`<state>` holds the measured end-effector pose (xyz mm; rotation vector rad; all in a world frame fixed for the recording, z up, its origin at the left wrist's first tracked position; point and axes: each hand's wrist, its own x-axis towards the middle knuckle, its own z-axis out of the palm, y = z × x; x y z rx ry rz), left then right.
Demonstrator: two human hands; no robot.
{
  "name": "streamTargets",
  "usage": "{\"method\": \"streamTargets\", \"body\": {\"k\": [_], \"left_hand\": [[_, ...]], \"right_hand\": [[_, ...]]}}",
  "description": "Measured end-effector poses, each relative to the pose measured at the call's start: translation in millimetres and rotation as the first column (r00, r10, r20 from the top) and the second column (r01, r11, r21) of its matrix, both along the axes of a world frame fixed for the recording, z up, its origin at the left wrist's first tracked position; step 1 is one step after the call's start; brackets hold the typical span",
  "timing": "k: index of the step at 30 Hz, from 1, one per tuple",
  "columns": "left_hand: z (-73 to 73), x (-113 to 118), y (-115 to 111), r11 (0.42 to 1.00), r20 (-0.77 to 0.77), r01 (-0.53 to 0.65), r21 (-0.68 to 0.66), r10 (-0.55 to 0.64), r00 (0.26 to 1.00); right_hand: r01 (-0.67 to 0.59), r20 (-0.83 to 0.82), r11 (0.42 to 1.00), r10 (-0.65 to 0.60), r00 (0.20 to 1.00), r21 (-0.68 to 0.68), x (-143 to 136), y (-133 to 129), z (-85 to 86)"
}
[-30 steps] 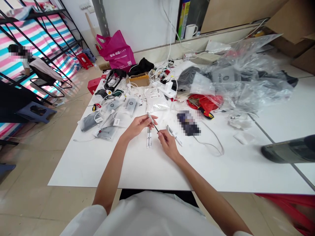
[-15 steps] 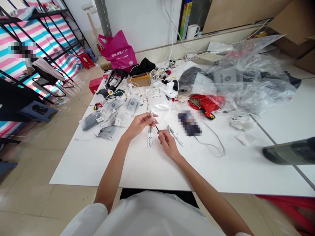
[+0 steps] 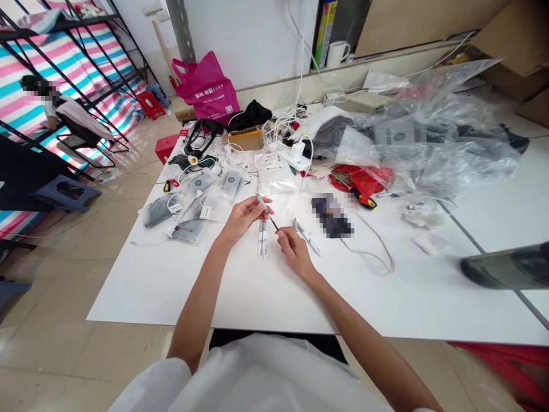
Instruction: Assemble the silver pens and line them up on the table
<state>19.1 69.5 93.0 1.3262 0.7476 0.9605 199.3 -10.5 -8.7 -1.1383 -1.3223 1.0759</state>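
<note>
My left hand (image 3: 245, 217) pinches a grey-white pen barrel (image 3: 261, 202) above the white table. From the barrel's lower end a thin dark refill (image 3: 273, 222) slants down to my right hand (image 3: 293, 247), whose thumb and fingers are closed on its end. Below my left hand, two white pens (image 3: 261, 240) lie side by side. Two more pens, grey and white (image 3: 307, 237), lie just right of my right hand.
Packaged items (image 3: 189, 229) and cables lie left. Behind are a white packet (image 3: 274, 174), a pink bag (image 3: 208, 91) and an orange box (image 3: 246, 139). A blurred device (image 3: 331, 215), screwdriver (image 3: 363, 198), plastic bags (image 3: 429, 143) and dark bottle (image 3: 506, 266) are right. A person (image 3: 51, 106) sits far left.
The upper end of the pen barrel has tilted slightly to the left in my left hand. Both hands keep their hold, and my right hand has barely moved.
</note>
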Motion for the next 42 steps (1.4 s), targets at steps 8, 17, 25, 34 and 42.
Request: {"method": "streamTargets", "body": {"k": [8,17,25,34,42], "left_hand": [[-4.8,0.7,-0.4,1.0,-0.031,0.006,0.013,-0.005,1.0],[-33.2,2.8,-11.8,0.999,-0.047,0.023,-0.032,-0.025,0.999],[-73.8,1.5,-19.1,0.988,0.117,-0.053,-0.145,0.07,0.991],[-84.7,7.6,-23.9,0.938,0.338,-0.133,-0.319,0.244,0.909],[-91.3,2.9,-22.6,0.85,0.448,-0.206,-0.484,0.443,0.777]], "right_hand": [[0.0,-0.004,1.0,0.0,1.0,0.015,0.3,0.8,-1.5],[-0.009,0.054,0.999,0.008,0.999,0.031,2.3,3.8,-7.2],[-0.056,0.187,0.996,0.042,0.981,0.071,9.2,8.2,-5.2],[0.013,0.223,0.994,-0.036,0.974,0.105,2.7,21.0,15.3],[0.077,0.044,0.996,-0.079,0.996,0.047,-13.0,43.2,14.6]]}}
